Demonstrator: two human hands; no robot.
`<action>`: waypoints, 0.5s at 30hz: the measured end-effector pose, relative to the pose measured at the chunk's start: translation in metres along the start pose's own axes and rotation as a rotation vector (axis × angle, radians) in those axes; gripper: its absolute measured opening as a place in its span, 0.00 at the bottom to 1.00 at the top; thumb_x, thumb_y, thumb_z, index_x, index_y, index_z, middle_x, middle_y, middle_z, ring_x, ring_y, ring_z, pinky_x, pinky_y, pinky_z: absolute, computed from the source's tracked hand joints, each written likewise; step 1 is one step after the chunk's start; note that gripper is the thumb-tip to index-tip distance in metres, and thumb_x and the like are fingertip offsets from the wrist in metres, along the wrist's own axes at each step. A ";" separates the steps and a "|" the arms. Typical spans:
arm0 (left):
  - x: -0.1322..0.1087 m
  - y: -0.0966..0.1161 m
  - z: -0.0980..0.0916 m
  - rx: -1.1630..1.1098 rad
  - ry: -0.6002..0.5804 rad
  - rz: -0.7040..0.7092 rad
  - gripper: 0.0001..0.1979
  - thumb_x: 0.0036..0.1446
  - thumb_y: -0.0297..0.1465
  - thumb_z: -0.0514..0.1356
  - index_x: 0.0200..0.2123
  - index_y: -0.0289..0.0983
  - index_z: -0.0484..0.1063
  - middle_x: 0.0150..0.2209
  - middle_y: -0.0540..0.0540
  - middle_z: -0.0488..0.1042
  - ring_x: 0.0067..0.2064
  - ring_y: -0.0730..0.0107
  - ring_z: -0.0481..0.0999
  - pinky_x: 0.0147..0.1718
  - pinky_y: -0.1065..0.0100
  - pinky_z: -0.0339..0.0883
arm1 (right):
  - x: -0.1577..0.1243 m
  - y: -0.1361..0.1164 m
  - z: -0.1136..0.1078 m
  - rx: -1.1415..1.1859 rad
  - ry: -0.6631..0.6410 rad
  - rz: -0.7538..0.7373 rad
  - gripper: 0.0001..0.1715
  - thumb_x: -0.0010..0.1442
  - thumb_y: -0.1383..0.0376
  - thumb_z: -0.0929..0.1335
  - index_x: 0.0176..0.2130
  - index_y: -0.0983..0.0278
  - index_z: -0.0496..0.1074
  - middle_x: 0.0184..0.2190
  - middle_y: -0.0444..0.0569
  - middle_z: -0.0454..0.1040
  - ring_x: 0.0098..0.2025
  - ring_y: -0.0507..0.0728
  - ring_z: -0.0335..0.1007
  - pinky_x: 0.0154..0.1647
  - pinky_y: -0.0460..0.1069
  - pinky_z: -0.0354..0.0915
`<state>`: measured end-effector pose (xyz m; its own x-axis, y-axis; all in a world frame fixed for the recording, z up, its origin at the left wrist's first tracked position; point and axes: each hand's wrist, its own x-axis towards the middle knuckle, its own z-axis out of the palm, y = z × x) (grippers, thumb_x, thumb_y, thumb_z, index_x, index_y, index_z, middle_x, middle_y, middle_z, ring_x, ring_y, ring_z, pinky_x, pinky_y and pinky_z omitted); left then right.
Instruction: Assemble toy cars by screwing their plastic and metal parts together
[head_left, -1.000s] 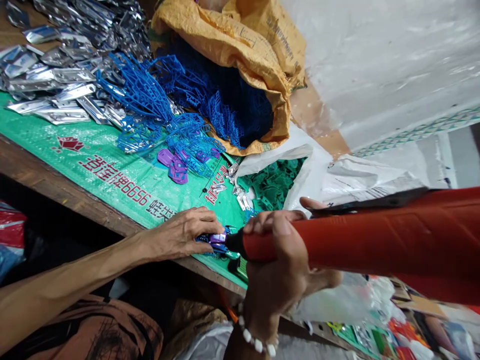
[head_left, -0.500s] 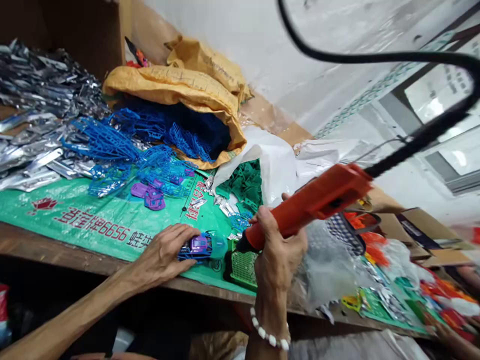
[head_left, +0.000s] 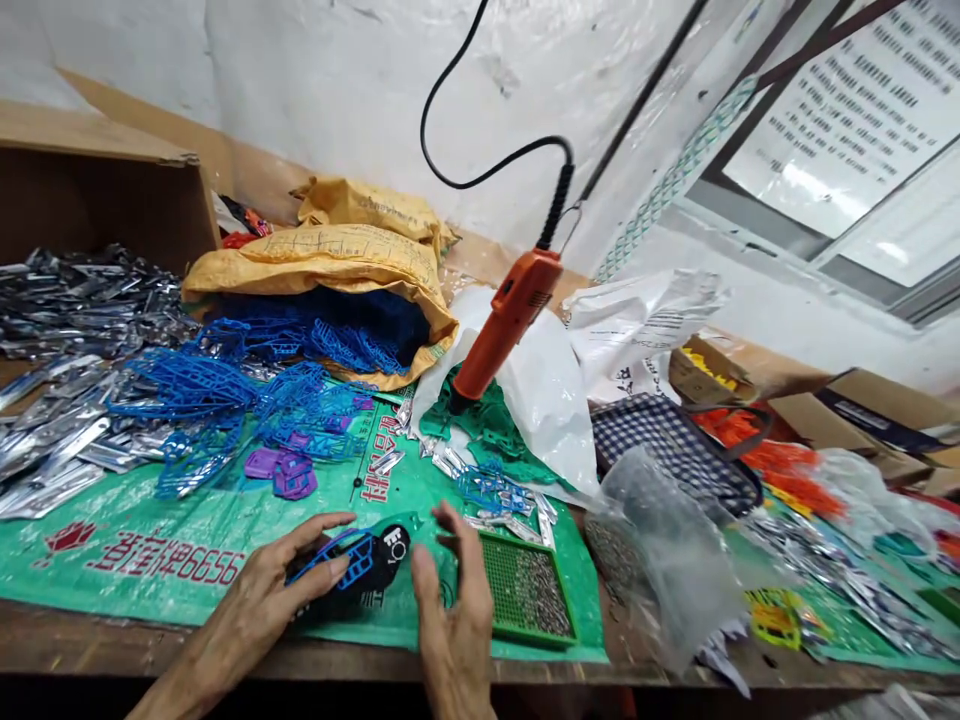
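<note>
My left hand (head_left: 259, 590) is closed around a toy car (head_left: 360, 565) with a blue frame and a black part bearing white marks, held low over the green sheet. Just right of the car, my right hand (head_left: 454, 610) has its fingers apart and holds nothing. A green mesh tray (head_left: 566, 590) of small screws lies beside that hand. Above and behind, a red electric screwdriver (head_left: 506, 325) hangs tilted from a cord. Purple car parts (head_left: 281, 470) and blue plastic frames (head_left: 191, 385) lie farther left on the sheet.
Silver parts (head_left: 75, 300) are heaped at the left. Behind are a yellow sack (head_left: 315, 250) with blue frames and a white bag (head_left: 544, 390) by green parts. Rightward lie a clear plastic bag (head_left: 675, 560), a checked bag (head_left: 667, 440) and cardboard boxes (head_left: 877, 410).
My right hand has let go of the screwdriver, which now hangs farther back, and has come down by the car. My left hand has turned the car, showing its black part. The view has shifted.
</note>
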<state>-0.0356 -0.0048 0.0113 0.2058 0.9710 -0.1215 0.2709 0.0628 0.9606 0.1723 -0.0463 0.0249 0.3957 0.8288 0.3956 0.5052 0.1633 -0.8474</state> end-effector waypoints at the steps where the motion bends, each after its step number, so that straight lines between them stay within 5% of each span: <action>1: -0.001 0.000 0.000 -0.045 0.035 -0.012 0.30 0.53 0.53 0.66 0.56 0.48 0.79 0.50 0.46 0.82 0.55 0.45 0.78 0.53 0.57 0.72 | -0.002 0.002 0.003 0.005 -0.062 0.010 0.21 0.68 0.54 0.66 0.55 0.59 0.75 0.53 0.54 0.79 0.54 0.60 0.76 0.56 0.56 0.72; 6: -0.011 0.006 -0.008 -0.363 0.118 -0.111 0.35 0.46 0.51 0.72 0.56 0.43 0.77 0.38 0.45 0.82 0.43 0.49 0.83 0.44 0.60 0.75 | 0.024 0.010 0.016 -0.119 -0.251 0.027 0.24 0.72 0.55 0.60 0.56 0.64 0.73 0.52 0.57 0.79 0.48 0.58 0.80 0.50 0.52 0.76; 11: -0.014 0.012 -0.018 -0.499 0.169 -0.186 0.40 0.42 0.50 0.74 0.58 0.43 0.75 0.44 0.42 0.83 0.48 0.44 0.82 0.49 0.55 0.75 | 0.060 0.025 0.054 -0.278 -0.328 -0.066 0.25 0.65 0.62 0.65 0.59 0.66 0.71 0.59 0.63 0.74 0.60 0.66 0.73 0.59 0.61 0.71; 15: -0.012 0.007 -0.017 -0.568 0.147 -0.194 0.44 0.43 0.49 0.74 0.63 0.45 0.70 0.47 0.43 0.83 0.50 0.45 0.82 0.51 0.56 0.74 | 0.081 0.021 0.084 -0.345 -0.308 -0.091 0.21 0.60 0.65 0.70 0.53 0.63 0.74 0.49 0.57 0.77 0.51 0.64 0.77 0.48 0.55 0.72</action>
<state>-0.0525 -0.0119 0.0234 0.0606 0.9486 -0.3108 -0.2609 0.3155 0.9123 0.1507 0.0691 0.0091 0.1188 0.9480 0.2953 0.7732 0.0982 -0.6265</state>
